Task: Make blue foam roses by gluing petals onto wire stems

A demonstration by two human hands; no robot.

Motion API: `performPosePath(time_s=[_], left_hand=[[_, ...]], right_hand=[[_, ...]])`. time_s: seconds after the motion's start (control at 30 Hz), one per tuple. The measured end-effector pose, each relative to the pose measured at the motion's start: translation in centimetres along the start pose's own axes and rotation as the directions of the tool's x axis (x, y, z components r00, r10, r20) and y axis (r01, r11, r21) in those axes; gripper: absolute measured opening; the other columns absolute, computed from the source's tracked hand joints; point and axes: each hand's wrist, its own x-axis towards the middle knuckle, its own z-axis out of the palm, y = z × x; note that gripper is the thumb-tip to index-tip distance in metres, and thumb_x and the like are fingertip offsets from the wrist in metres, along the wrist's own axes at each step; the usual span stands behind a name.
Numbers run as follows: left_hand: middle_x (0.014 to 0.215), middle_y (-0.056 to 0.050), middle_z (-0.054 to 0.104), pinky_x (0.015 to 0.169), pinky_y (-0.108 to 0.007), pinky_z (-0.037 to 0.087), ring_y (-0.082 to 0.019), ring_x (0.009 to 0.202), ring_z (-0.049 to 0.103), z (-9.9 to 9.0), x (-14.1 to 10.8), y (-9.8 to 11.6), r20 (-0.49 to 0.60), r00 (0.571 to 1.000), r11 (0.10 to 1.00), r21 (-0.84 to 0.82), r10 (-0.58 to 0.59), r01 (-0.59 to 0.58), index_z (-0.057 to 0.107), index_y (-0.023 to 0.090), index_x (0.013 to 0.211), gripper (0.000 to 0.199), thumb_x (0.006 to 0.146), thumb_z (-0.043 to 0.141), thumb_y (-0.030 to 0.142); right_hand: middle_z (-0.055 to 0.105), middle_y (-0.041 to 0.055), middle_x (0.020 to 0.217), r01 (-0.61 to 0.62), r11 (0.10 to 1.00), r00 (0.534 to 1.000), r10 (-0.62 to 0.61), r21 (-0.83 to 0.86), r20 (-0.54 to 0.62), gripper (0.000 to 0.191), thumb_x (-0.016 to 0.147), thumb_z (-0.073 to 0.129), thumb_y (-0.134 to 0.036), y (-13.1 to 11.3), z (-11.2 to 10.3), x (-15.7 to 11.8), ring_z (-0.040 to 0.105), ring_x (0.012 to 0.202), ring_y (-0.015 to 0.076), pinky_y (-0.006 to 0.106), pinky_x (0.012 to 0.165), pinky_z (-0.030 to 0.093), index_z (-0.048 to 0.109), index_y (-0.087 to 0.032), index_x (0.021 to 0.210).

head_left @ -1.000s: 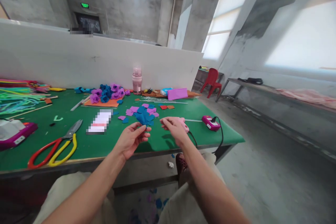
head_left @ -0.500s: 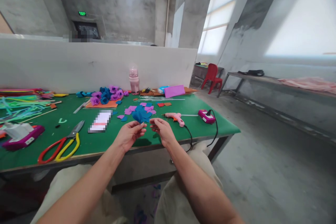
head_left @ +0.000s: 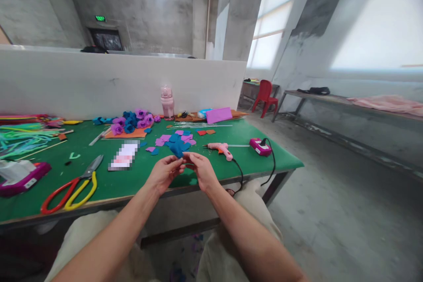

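A blue crepe-paper flower is held up over the front of the green table. My left hand pinches it at its base, thumb against fingers. From the other side, my right hand has its bent fingers closed at the flower's lower right edge, touching the left fingertips. The base is hidden by the fingers. Just behind the flower lie purple and blue paper petals. To the right of my right hand rests a pink glue gun with a clear glue stick in its back.
Scissors with red and yellow handles and a blurred flat item lie left. Finished purple and blue flowers, a pink bottle and a purple paper pack are behind. A purple power strip feeds a black cable.
My right hand has moved left, so its fingers now meet the flower and my left fingertips. The view has shifted slightly.
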Motion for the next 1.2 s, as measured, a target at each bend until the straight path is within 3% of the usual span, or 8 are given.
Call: performPosePath(time_s=[0.43, 0.8, 1.2], left_hand=[[0.068, -0.004, 0.069, 0.055, -0.017, 0.050, -0.008, 0.056, 0.062, -0.2, -0.1, 0.0, 0.027, 1.000, 1.000, 0.002, 0.004, -0.004, 0.057, 0.011, 0.066, 0.023, 0.057, 0.078, 0.016], [0.054, 0.004, 0.060, 0.053, -0.017, 0.048, -0.007, 0.048, 0.057, 1.0, -0.3, -0.4, 0.029, 0.998, 0.999, -0.018, 0.049, -0.048, 0.058, 0.013, 0.060, 0.027, 0.048, 0.081, 0.017], [0.055, 0.002, 0.061, 0.055, -0.019, 0.048, -0.008, 0.051, 0.059, 1.6, -0.4, -0.5, 0.018, 0.999, 0.999, -0.007, 0.050, -0.050, 0.059, 0.012, 0.062, 0.028, 0.048, 0.082, 0.021]], right_hand=[[0.068, 0.0021, 0.076, -0.007, 1.000, 0.999, 0.006, -0.014, -0.049, 0.020, 0.060, 0.066, -0.025, 0.6, 0.2, 0.0, 0.059, 0.070, 0.0128, 0.028, 0.071, 0.044, 0.070, -0.017, 0.078], [0.063, -0.0022, 0.070, 0.003, 1.000, 0.998, -0.003, 0.004, -0.062, 0.027, 0.057, 0.071, -0.025, 0.4, 1.0, -0.4, 0.053, 0.055, 0.0072, 0.019, 0.051, 0.042, 0.063, -0.015, 0.081], [0.060, -0.0042, 0.061, -0.046, 0.996, 0.994, 0.054, 0.079, -0.093, 0.023, 0.056, 0.071, -0.023, 0.3, 0.7, -0.1, 0.048, 0.047, 0.0044, 0.017, 0.046, 0.037, 0.063, -0.015, 0.076]])
